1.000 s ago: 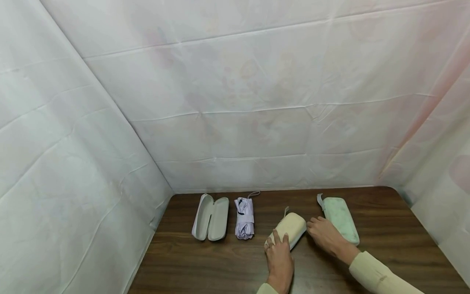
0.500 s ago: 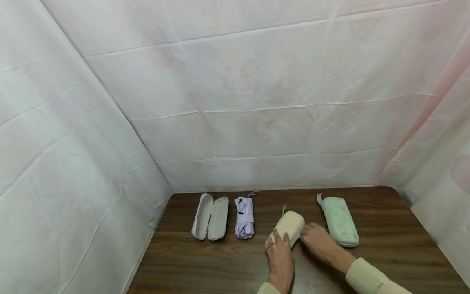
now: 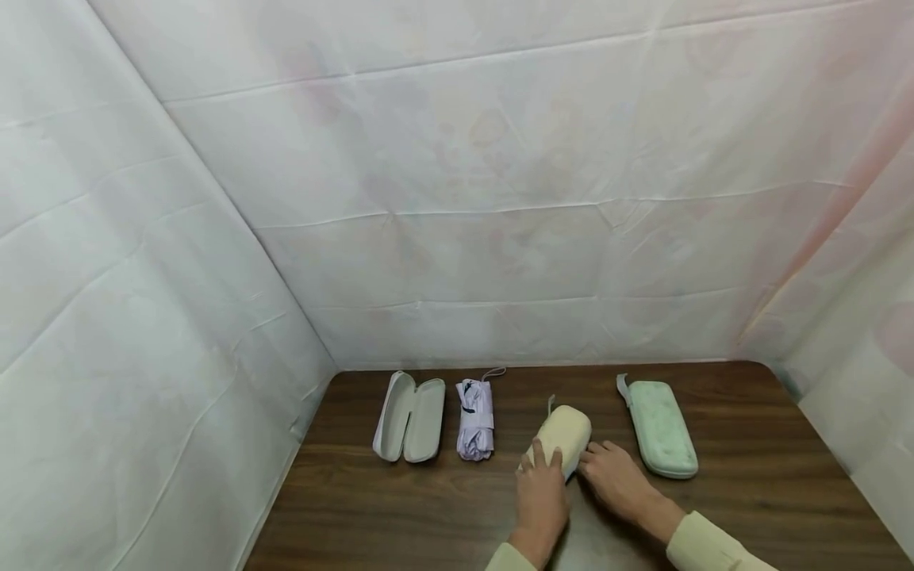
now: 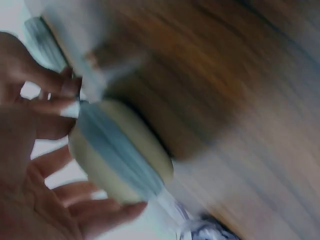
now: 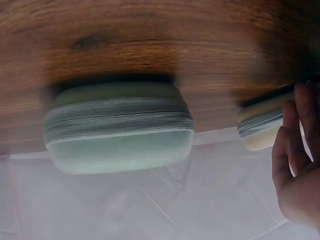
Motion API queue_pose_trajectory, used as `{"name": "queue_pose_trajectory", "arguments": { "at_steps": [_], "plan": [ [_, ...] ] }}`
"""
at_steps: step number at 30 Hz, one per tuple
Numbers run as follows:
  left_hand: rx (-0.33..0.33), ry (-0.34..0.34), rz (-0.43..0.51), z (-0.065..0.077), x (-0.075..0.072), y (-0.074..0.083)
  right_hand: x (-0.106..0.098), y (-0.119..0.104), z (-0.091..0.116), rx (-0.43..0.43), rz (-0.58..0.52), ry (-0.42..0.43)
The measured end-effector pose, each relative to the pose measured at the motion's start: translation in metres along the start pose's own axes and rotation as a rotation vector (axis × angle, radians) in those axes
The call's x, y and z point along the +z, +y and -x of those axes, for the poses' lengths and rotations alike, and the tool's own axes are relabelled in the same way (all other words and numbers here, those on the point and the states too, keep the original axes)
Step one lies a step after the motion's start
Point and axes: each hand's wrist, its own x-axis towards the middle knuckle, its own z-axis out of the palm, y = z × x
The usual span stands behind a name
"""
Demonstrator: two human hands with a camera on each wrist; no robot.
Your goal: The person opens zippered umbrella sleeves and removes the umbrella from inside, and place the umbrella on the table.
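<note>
A pale yellow zippered glasses case (image 3: 569,428) lies slantwise on the table in the head view. My left hand (image 3: 540,492) grips its near end, with fingers over the top. In the left wrist view, thumb and fingers curl around the case (image 4: 100,175), and its grey-blue zip band (image 4: 117,147) faces the camera. My right hand (image 3: 617,481) is at the right side of the case. Its fingertips pinch a small dark piece at the zip, apparently the zipper pull (image 4: 78,95), mostly hidden by the fingers.
To the right lies a closed mint-green zippered case (image 3: 664,428) with a wrist strap. A folded lilac umbrella (image 3: 476,420) and an open grey-lined case (image 3: 427,419) lie to the left. White cloth walls (image 3: 457,262) border the brown wooden table (image 3: 371,515).
My right hand has moved left and toward me along the yellow case's side. The case has turned slightly more upright in the head view, while the left hand keeps its grip.
</note>
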Motion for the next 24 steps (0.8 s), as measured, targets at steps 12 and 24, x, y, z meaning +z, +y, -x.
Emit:
{"name": "queue_pose_trajectory", "arguments": {
  "at_steps": [12,24],
  "plan": [
    [0.382,-0.184,0.254,0.003,-0.01,-0.058,0.004,0.004,0.003,0.029,-0.042,0.028],
    [0.294,-0.09,0.237,0.009,-0.004,-0.042,0.005,0.008,0.004,0.025,-0.048,0.095]
  ]
}}
